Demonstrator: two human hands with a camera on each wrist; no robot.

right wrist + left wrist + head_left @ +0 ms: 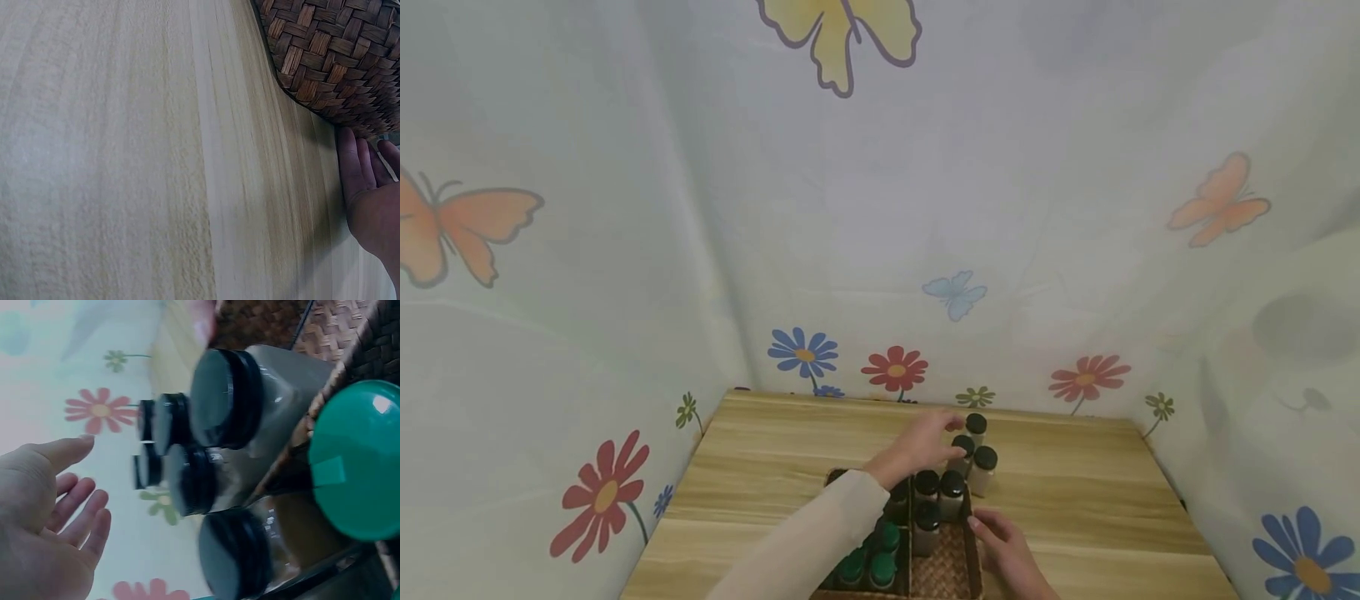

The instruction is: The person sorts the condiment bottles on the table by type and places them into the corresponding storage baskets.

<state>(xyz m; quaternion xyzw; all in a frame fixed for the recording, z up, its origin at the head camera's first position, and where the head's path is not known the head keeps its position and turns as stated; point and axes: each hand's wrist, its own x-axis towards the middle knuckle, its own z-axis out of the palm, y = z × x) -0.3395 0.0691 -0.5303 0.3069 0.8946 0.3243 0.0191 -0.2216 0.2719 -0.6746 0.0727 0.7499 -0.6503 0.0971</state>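
Observation:
My left hand (922,446) reaches over the woven basket (973,560) toward jars with black lids standing behind it. Its fingers are spread and loosely bent with nothing between them, as the left wrist view shows. Three of these jars (982,475) stand on the table beyond the basket's far right corner, fingertips close to the nearest lids. Three more black-lidded jars (927,533) sit in the basket's right compartment. My right hand (1011,557) touches the basket's right outer wall, its fingers (352,159) nearly straight against the lower edge of the weave.
In the basket's left compartment stand jars with green lids (882,570) and a black-lidded one, partly hidden by my left sleeve (820,529). The wooden table (1075,483) ends at a printed cloth wall (820,250), with more cloth on both sides.

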